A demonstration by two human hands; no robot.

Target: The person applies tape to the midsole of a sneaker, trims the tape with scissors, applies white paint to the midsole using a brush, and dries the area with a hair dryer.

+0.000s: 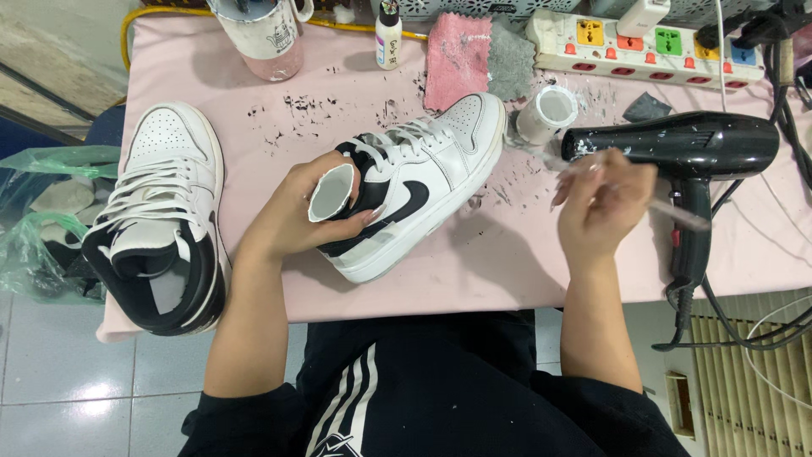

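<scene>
Pink table [507, 271] carries everything. The black-and-white sneaker [423, 190] lies mid-table on its side; its pair [165, 220] sits well to its left, hair dryer [685, 152] to its right. Left hand [309, 211] curls around the sneaker's collar, fingers inside, pinning it. Right hand [605, 199], right of the sneaker, pinches a thin brush [677, 213], bristle end blurred. Best approach, probably: keep the shoe pinned, load little paint from the small white pot [545, 112] beyond the toe, use short strokes. Sneaker's far side is hidden; the mug [264, 34] is cut off.
</scene>
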